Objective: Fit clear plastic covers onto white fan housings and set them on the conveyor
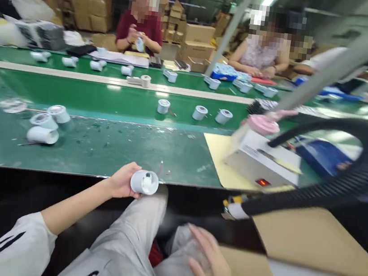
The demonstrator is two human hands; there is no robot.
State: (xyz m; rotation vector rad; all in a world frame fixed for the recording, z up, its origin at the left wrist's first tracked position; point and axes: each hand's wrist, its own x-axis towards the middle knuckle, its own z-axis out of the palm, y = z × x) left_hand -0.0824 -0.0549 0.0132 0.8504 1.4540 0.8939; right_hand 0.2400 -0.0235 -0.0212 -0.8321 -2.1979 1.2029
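My left hand (124, 181) is wrapped round a white cylindrical housing (144, 182) at the bench's front edge, its open end facing me and a white part showing inside. My right hand (213, 264), slightly blurred, is over my right knee with fingers spread and nothing in it. Three similar white cylinders (42, 134) rest together on the green bench (101, 149) at the left, one of them on its side. Thin wires and small scraps lie on the bench just beyond the held housing.
A white box-shaped device (262, 159) with a black hose (315, 191) stands on yellow paper at the right. Below it is an open cardboard box (320, 237). White parts (200, 112) line the green conveyor (117, 100). Across it, people sit working near a blue tray (224, 76).
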